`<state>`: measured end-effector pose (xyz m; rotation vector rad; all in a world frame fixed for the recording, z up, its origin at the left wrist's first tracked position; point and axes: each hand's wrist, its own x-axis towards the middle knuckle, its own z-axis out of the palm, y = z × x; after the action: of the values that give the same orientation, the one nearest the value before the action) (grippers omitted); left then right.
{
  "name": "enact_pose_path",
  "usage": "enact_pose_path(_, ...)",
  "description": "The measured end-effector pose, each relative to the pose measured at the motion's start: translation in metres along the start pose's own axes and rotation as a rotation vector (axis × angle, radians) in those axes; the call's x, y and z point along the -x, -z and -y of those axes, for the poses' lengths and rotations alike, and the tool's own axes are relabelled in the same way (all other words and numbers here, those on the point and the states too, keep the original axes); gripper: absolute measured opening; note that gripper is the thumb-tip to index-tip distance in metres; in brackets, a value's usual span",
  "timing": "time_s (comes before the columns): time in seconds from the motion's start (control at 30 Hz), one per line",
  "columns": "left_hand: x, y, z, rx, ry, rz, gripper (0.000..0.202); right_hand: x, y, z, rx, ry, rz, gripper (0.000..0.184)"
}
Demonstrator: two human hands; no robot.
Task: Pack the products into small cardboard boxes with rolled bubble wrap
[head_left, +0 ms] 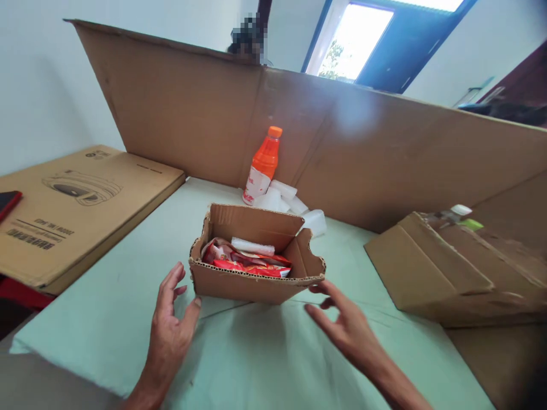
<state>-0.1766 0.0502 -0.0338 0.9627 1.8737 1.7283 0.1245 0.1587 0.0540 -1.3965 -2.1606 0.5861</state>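
Note:
A small open cardboard box (pixel 252 289) sits on the pale green cloth in front of me. Inside it lie red printed packets (pixel 252 267) and a white roll-like piece (pixel 253 246). Beside the box's left end is my left hand (pixel 171 316), fingers apart and curved, holding nothing. My right hand (pixel 342 319) is at the box's near right corner, its fingers spread; whether a fingertip touches the cardboard I cannot tell. Behind the box stands a bottle (pixel 261 171) of orange-red liquid with an orange cap, slightly tilted. Several translucent white pieces (pixel 280 198) lie next to it.
A tall cardboard panel (pixel 192 108) runs along the back. On the left lies a flat printed carton (pixel 85 199) with a red-edged dark object (pixel 9 202) on it. At right, another cardboard box (pixel 427 267) holds a white-capped bottle (pixel 459 212). Part of a person shows behind the panel.

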Motion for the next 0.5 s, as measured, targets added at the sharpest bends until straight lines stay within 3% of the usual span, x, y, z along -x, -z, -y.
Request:
enact_pose_path(0.1,-0.016,-0.002,-0.009,0.011,0.035,0.065,0.058,-0.009,-0.044,0.009,-0.107,-0.004,0.065,0.052)
enact_pose_path(0.17,-0.025,-0.013,-0.020,0.058,0.035,0.101,0.053,-0.027,-0.056,0.013,-0.187,-0.005,0.059,0.045)
enact_pose_path(0.27,-0.027,-0.036,-0.036,0.099,0.001,0.109,0.053,-0.046,-0.052,0.001,-0.301,-0.039,0.014,0.036)
enact_pose_path(0.37,-0.005,-0.053,-0.041,0.072,-0.079,0.183,0.054,-0.041,-0.038,-0.026,-0.410,-0.088,-0.048,0.040)
enact_pose_path(0.5,0.042,-0.043,-0.031,-0.023,-0.219,0.283,0.055,-0.020,-0.026,-0.048,-0.524,-0.102,-0.064,0.047)
